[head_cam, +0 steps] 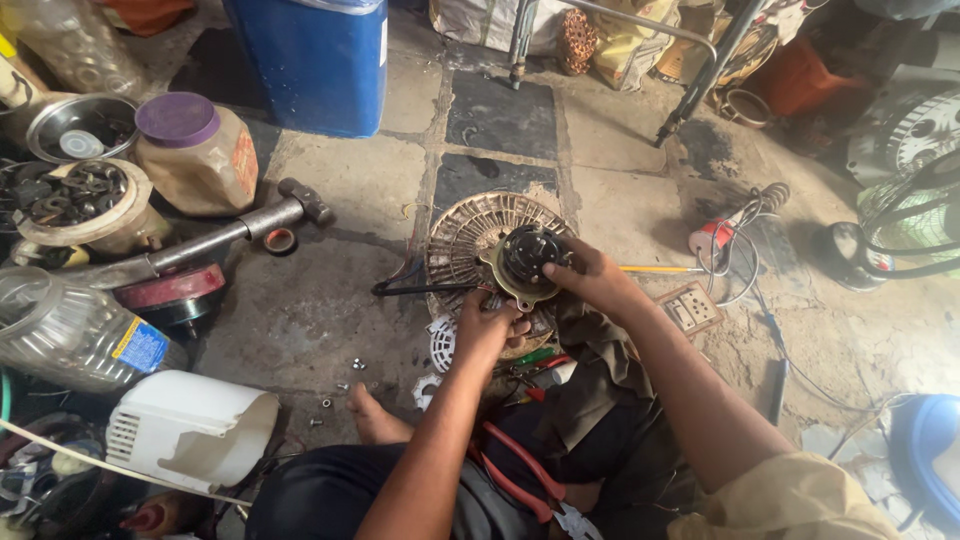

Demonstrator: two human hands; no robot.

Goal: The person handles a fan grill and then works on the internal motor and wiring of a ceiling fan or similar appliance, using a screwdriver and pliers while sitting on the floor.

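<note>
A small fan motor (525, 262) with a brass-coloured end plate and dark centre is held over the stone floor, in front of a round dusty grille (462, 232). My left hand (487, 326) grips the motor's lower edge from below. My right hand (592, 277) holds its right side, fingers on the rim. A black cable (410, 289) runs left from the motor. Red-handled pliers (520, 468) lie on my lap, and my bare foot (375, 417) rests on the floor.
A blue drum (315, 60) stands at the back. On the left are a long hammer (225, 235), a purple-lidded jar (195, 150), a clear plastic bottle (65, 335), a white plastic housing (190, 428) and small screws (355, 365). A socket board (690, 308) and yellow screwdriver (655, 269) lie at right.
</note>
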